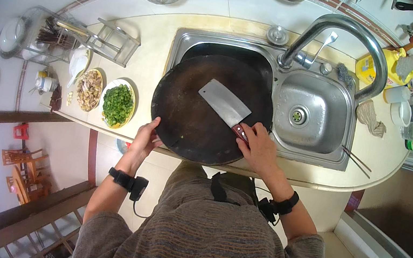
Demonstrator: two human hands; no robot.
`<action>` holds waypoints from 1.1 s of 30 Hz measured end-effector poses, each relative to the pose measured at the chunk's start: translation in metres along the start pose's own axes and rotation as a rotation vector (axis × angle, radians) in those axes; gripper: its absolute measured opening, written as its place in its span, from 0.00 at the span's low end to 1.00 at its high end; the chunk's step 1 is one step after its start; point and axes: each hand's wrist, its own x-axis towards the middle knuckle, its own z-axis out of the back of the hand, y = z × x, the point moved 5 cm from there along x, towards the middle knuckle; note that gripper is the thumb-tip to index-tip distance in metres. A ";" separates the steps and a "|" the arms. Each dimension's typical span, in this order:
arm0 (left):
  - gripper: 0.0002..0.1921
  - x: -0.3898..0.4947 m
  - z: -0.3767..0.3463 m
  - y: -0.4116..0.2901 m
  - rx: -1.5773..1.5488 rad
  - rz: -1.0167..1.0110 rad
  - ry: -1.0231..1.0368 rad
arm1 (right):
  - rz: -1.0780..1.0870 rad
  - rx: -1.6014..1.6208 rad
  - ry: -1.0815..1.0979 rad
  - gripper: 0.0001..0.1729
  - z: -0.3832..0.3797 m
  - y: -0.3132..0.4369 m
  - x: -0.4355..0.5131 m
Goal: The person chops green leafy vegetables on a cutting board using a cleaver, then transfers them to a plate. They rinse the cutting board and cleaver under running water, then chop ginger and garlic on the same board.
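Observation:
A dark round chopping board [198, 127] lies across the left sink basin [270, 64] and over the counter's front edge. My left hand [143, 137] grips its near left rim, thumb at the edge and fingers partly hidden below. On the board's right half a cleaver [224, 102] rests with its broad steel blade pointing away to the left. My right hand [260, 150] is closed around the cleaver's reddish-brown handle, at the board's right edge. A few green specks cling to the board's surface.
To the left stand a plate of chopped greens [118, 104], a plate of cut pale-brown food [89, 89] and a wire rack [33, 34]. A curved faucet [343, 22] arches over the right basin [310, 109]. Chopsticks [356, 162] lie at its right rim; a cloth [372, 118] is beyond.

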 end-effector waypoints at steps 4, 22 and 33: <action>0.31 -0.019 0.003 -0.041 0.235 -0.091 -0.004 | -0.009 0.169 0.076 0.25 -0.010 -0.008 0.011; 0.33 0.042 -0.002 -0.058 0.300 -0.193 0.007 | -0.357 0.325 -0.198 0.19 -0.017 -0.069 0.021; 0.20 0.052 0.002 -0.058 0.113 -0.266 0.110 | -0.530 0.215 -0.351 0.16 -0.004 -0.102 -0.029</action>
